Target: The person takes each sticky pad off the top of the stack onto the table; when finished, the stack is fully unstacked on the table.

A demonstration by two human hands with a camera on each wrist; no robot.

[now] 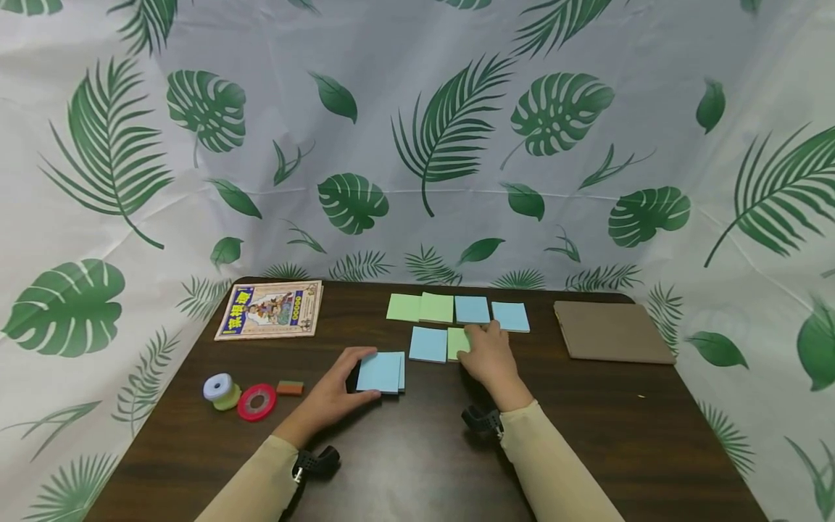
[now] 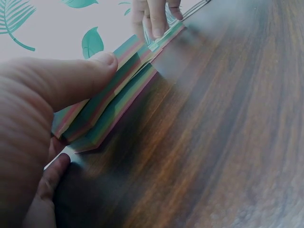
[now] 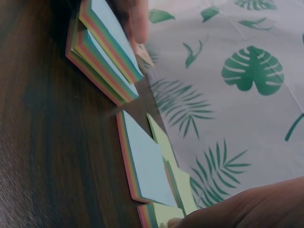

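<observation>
In the head view my left hand [image 1: 335, 391] grips a small pile of blue-topped sticky note pads [image 1: 378, 373] from its left side. The thumb [image 2: 90, 78] lies along the pads' striped edges in the left wrist view, and the pads are stacked unevenly. My right hand [image 1: 492, 362] pinches a green sticky note pad [image 1: 456, 343], covering its right part. A blue sticky note pad [image 1: 428, 344] lies directly left of that green one. In the right wrist view only a thumb tip [image 3: 175, 221] shows at the green pad's edge; the other fingertips are hidden.
Behind them, a row holds green pads [image 1: 404, 307] and blue pads [image 1: 472, 309]. A booklet [image 1: 270, 310] lies back left, a brown flat case [image 1: 613, 331] back right. Tape rolls [image 1: 256, 402] and a small orange-green block [image 1: 290, 388] sit left. Patterned cloth [image 1: 365, 145] hangs behind.
</observation>
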